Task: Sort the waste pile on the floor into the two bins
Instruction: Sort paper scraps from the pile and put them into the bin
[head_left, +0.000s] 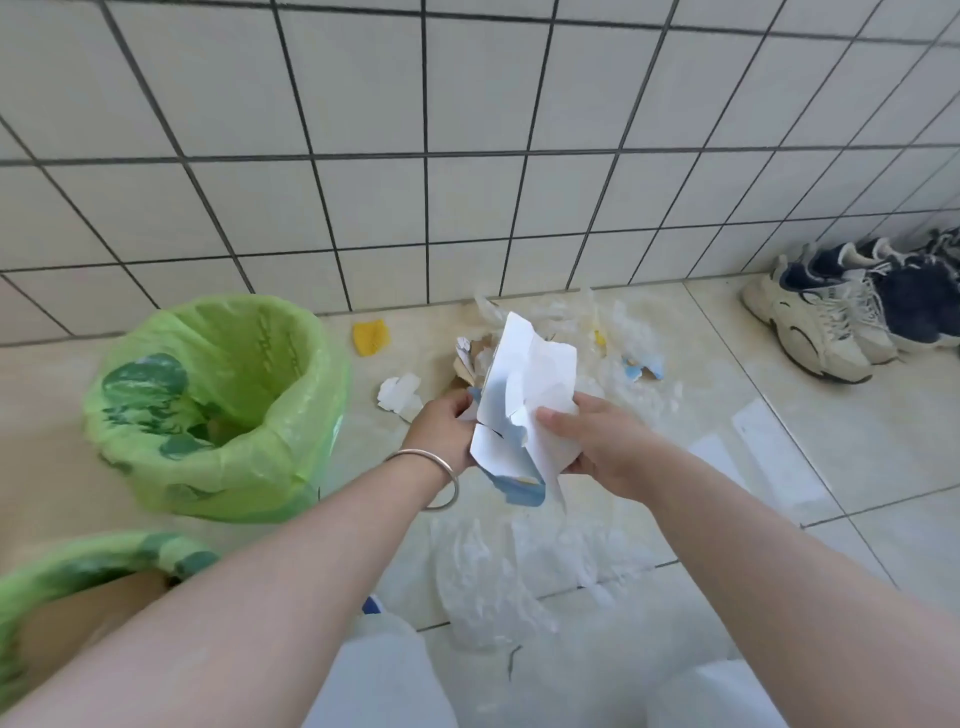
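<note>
- Head view, so everything below is placed against the far bin (218, 405), the one with the green liner bag sitting by the wall.
- Floor (649, 530) is pale beige glossy tile with thin dark grout, and it looks a bit dusty. Wall (467, 130) behind the far bin is white square tile with dark grout lines.
- A second green-lined bin, the near bin (78, 597), sits in front of the far bin at the bottom-left corner, half cut off by the frame.
- Both hands are up just right of the far bin holding a torn white carton (524, 400) with a blue printed outside. Left hand (441, 431) grips its left edge, fingers curled round it. Right hand (597, 447) pinches the right side, thumb on top. Silver bangle (431, 478) on the left wrist.
- Waste pile (587, 343) is on the floor right of the far bin, past the carton: clear plastic wrap, card scraps, blue-and-white bits. More clear plastic (498, 577) lies closer to the camera.
- Yellow scrap (371, 336) and white crumpled scrap (400, 394) lie just right of the far bin.
- Sneakers (831, 312) are lined up against the wall, far right of the far bin.
- Can't read any brand or writing, the print on the carton is too blurry.
</note>
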